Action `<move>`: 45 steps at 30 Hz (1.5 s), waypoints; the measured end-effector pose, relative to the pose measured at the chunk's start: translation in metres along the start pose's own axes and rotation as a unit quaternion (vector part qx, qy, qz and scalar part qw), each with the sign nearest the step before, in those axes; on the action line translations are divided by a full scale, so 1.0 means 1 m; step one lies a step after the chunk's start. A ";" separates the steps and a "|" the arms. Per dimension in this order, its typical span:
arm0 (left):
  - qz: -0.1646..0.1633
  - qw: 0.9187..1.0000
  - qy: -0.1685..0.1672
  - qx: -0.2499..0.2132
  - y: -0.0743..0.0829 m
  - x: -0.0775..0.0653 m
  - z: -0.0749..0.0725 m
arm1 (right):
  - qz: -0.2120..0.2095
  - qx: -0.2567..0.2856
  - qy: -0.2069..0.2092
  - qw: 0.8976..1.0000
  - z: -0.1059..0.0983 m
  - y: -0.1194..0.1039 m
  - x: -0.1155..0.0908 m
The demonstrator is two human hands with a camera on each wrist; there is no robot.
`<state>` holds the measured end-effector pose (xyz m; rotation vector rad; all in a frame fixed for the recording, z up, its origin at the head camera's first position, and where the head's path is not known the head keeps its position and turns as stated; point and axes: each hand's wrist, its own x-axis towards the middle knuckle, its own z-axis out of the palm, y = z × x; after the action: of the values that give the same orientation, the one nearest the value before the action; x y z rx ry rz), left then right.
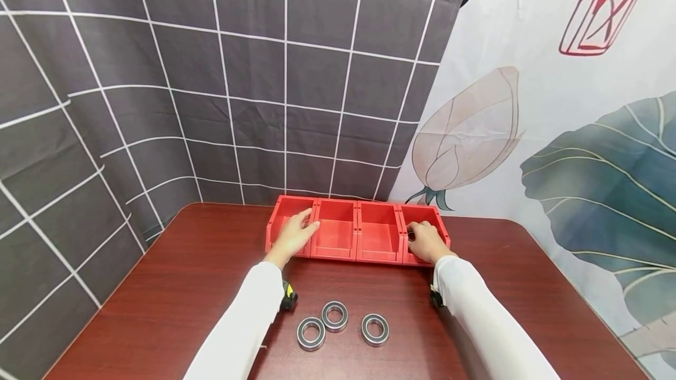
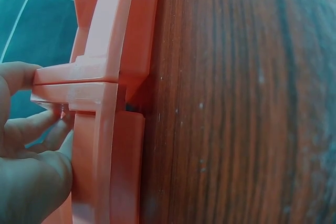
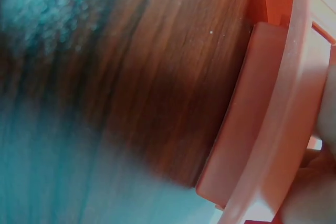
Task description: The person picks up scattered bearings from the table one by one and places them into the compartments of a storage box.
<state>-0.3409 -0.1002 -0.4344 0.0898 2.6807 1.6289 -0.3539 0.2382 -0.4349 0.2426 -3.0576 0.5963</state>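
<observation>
Dark checked cloth (image 1: 253, 69) hangs behind the red bins (image 1: 335, 239) on a brown table (image 1: 158, 286) as my left hand (image 1: 293, 234), fingers loosely spread, straddles their leftmost divider (image 1: 315, 204). My right hand (image 1: 426, 243) curls round a dark, partly hidden item (image 1: 411, 236) in their rightmost compartment (image 1: 422, 214); three metal rings (image 1: 365, 331) lie before them.

Head cam's pretty bright and even, tabletop (image 1: 158, 309) readable right up to its far edge, with a soft shadow beside the right sleeve (image 1: 486, 315). Wrist cams look rougher: teal tint, hazy, the right one smeared lower left.
</observation>
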 end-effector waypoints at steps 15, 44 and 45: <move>-0.006 1.000 0.003 0.000 0.001 -0.003 -0.001 | 0.021 0.002 -0.003 1.000 0.003 -0.002 0.000; -0.002 1.000 0.002 0.007 0.004 -0.004 -0.002 | -0.109 -0.052 0.050 0.991 -0.026 -0.010 -0.040; -0.004 1.000 0.001 0.007 0.004 -0.003 -0.002 | -0.114 -0.053 0.054 0.991 -0.026 -0.009 -0.042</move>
<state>-0.3373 -0.1002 -0.4299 0.0775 2.6912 1.6084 -0.3114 0.2455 -0.4092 0.5301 -2.8893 0.4181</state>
